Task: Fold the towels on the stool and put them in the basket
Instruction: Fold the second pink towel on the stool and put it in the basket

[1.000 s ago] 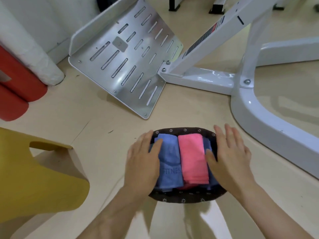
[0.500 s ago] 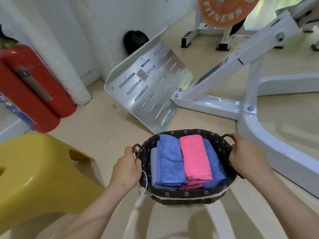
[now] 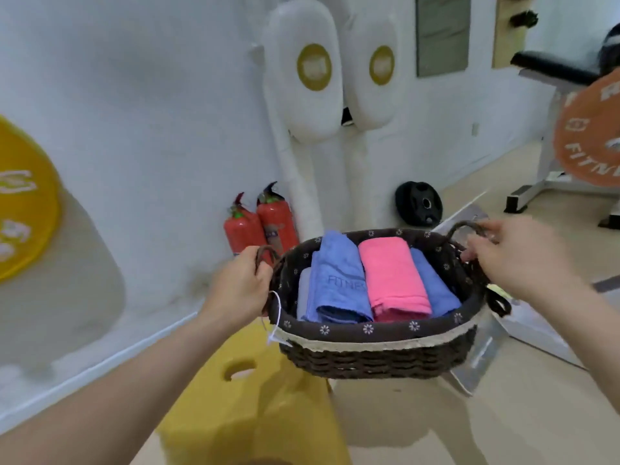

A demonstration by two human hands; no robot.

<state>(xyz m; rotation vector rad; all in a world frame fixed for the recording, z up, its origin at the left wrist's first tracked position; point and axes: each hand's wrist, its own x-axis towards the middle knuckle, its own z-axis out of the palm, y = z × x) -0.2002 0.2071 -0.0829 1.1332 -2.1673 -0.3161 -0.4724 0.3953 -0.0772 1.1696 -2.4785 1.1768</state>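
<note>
A dark woven basket [image 3: 375,359] hangs in the air in front of me, above the floor. Folded towels fill it: a blue towel marked FITNESS [image 3: 337,280], a pink towel [image 3: 391,276] beside it, another blue towel [image 3: 434,286] at the right and a pale one at the far left. My left hand [image 3: 240,286] grips the basket's left handle. My right hand [image 3: 513,260] grips the right handle. The yellow stool [image 3: 248,407] stands below, under the basket's left side, with nothing on it.
Two red fire extinguishers [image 3: 261,223] stand against the white wall behind the basket, next to white padded posts. A black weight plate [image 3: 419,203] leans on the wall. An orange weight plate [image 3: 590,132] and a white gym machine frame are at the right.
My hands went from pressing on the towels to gripping both handles. The basket has been lifted off the floor and now hangs above the stool; my view has tilted up toward the wall.
</note>
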